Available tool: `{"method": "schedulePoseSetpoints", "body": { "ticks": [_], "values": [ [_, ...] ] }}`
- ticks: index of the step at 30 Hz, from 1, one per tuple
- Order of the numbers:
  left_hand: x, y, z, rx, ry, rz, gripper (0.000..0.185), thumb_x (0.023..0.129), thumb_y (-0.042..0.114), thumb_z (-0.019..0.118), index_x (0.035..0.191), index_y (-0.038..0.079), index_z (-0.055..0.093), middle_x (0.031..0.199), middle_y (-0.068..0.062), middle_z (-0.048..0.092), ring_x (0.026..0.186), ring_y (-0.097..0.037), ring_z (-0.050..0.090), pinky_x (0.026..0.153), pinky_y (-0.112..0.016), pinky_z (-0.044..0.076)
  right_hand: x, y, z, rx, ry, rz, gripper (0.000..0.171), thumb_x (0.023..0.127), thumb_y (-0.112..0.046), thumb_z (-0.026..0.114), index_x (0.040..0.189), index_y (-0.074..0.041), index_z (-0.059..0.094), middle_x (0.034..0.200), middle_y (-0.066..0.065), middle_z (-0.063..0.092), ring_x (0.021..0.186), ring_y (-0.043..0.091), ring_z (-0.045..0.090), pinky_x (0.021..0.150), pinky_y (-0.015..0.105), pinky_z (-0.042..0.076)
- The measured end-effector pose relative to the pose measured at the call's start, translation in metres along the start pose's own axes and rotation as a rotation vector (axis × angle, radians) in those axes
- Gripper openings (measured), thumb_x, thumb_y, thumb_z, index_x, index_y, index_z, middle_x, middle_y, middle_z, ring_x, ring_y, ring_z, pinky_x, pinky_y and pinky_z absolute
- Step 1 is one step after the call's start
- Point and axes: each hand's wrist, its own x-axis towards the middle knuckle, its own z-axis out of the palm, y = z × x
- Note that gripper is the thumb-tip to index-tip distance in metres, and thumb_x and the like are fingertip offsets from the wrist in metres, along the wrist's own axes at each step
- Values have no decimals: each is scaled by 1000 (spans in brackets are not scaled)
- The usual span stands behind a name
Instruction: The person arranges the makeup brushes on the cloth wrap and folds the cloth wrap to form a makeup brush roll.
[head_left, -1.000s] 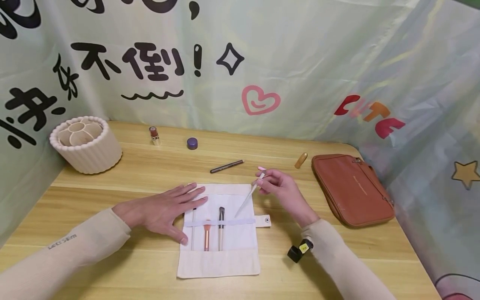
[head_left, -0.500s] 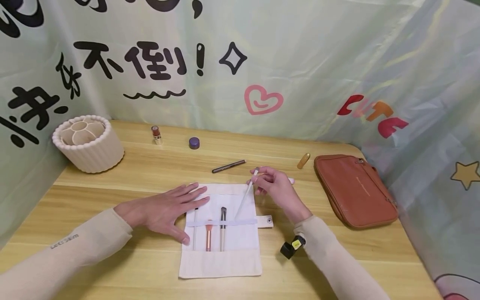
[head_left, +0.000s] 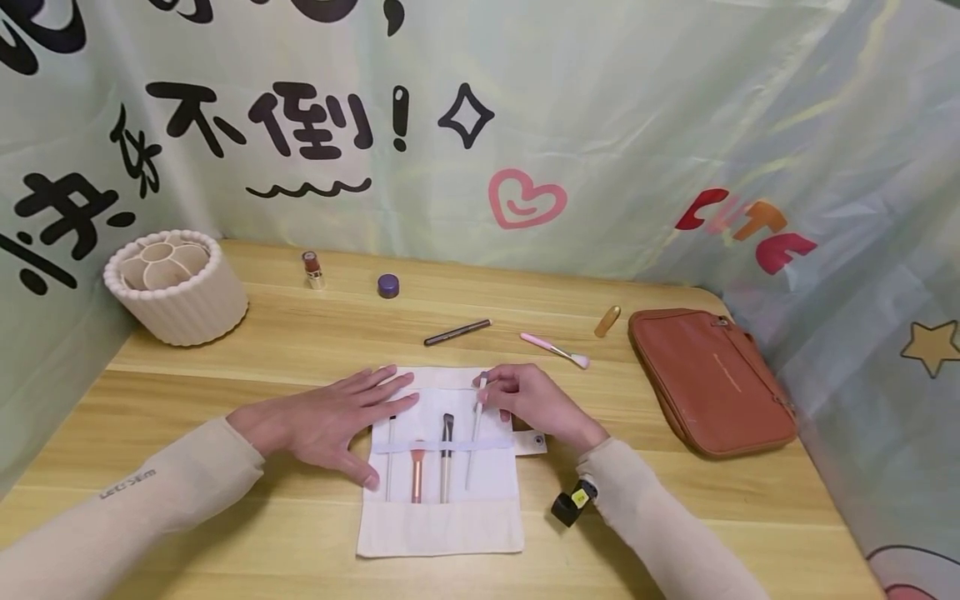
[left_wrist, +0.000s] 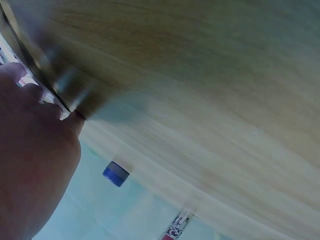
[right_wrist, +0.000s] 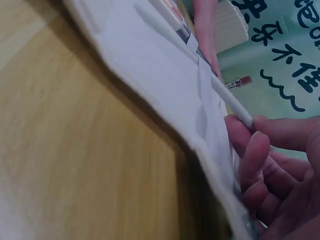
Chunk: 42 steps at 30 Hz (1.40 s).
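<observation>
A white fabric brush roll [head_left: 438, 531] lies unrolled on the wooden table, crossed by an elastic band [head_left: 495, 445]. My right hand [head_left: 528, 404] pinches a slim white makeup brush [head_left: 473, 462] near its upper end. The right wrist view shows that brush's white handle [right_wrist: 232, 102] passing under the band. To its left, the band holds a dark-tipped brush [head_left: 447, 454], a copper-handled brush [head_left: 417, 482] and a thin stick-like tool [head_left: 389, 462]. My left hand [head_left: 322, 427] rests with spread fingers over the roll's upper left edge, partly covering it.
A pink-handled brush [head_left: 555, 349], a dark pencil [head_left: 457, 332] and a gold tube [head_left: 607, 322] lie behind the roll. Farther back are a purple-blue lid [head_left: 387, 286] and a lipstick [head_left: 312, 270]. A ribbed holder [head_left: 180, 308] stands left; a brown case [head_left: 712, 387] lies right.
My right hand has moved left and down with the white brush, whose lower end now reaches below the band. The pink-handled brush is now fully uncovered. My left hand stays in place.
</observation>
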Motion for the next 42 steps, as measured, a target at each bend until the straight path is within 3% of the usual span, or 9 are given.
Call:
{"method": "schedulePoseSetpoints", "body": {
  "ticks": [4,10,16,21,27,38,42],
  "values": [
    [0,0,0,-4,-4,-3,111,92,70,74,173,9,29,182,-20,14,168,-49,10,133,-69,16,-2,-4,5,-96,-36,-14,30,107,-21,72,133,-6,74,75,-3,63,63,12,53,58,23,36],
    [-1,0,0,0,4,2,110,92,70,74,173,9,29,182,-20,15,168,-49,10,133,-69,17,-5,-8,12,-165,-65,-32,36,103,-19,77,134,-4,73,89,-2,74,69,11,59,66,24,48],
    [-1,1,0,-1,15,7,109,92,69,74,172,9,31,182,-21,17,168,-50,12,133,-69,17,-9,-9,17,-199,-52,-69,24,98,-18,81,120,-14,75,91,-6,75,82,12,64,75,26,49],
    [-1,2,0,-6,12,-1,110,92,70,74,173,9,30,182,-20,16,168,-49,11,133,-68,17,-11,-5,17,-276,-56,-118,12,98,-22,83,109,-18,80,90,-8,70,82,10,62,74,24,50],
    [-1,1,0,-12,8,-7,111,92,71,74,173,10,29,182,-20,15,168,-49,10,133,-69,16,-14,-2,16,-264,-43,-152,10,100,-20,81,109,-17,85,90,-8,73,81,11,60,71,22,49],
    [-1,1,-1,-8,5,-3,111,92,72,73,173,9,29,182,-20,15,168,-49,11,133,-70,17,-15,-2,15,-257,-36,-128,5,99,-18,82,103,-20,83,87,-8,71,80,12,60,72,23,49],
    [-1,2,-1,-5,5,1,111,92,71,74,173,9,30,182,-20,16,168,-49,11,133,-70,17,-16,1,8,-233,-4,-120,7,101,-22,79,108,-21,83,92,-7,73,82,13,61,71,24,51]
  ]
}}
